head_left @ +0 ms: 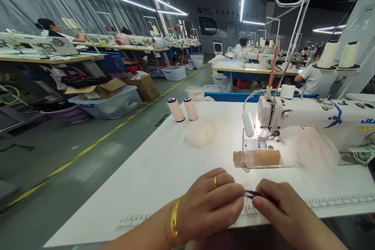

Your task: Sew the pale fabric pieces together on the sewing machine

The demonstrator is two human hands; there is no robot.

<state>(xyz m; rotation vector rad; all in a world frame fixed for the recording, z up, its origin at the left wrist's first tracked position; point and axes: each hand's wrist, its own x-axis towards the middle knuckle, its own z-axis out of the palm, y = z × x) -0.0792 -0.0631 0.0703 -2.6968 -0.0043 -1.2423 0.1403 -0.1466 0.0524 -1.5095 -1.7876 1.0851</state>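
Note:
Near the front edge of the white sewing table (152, 187), my left hand (209, 203) is closed in a pinch, and what its fingertips hold is hidden. My right hand (281, 207) grips small dark thread snips (252, 194), their pointed blades reaching to the left fingertips. Just beyond the hands stands a white sewing machine (301, 111) with its lamp lit. A brown taped strip (259, 158) lies in front of its needle plate. Pale sheer fabric (315, 150) rests under the machine arm, and another thin pale piece (200, 133) lies to the left.
Two pale pink thread cones (175, 110) stand at the table's far left corner. A printed ruler strip (334, 202) runs along the front edge. Plastic bins (114, 103) and a cardboard box (145, 86) sit across the aisle. Other people work at machines beyond.

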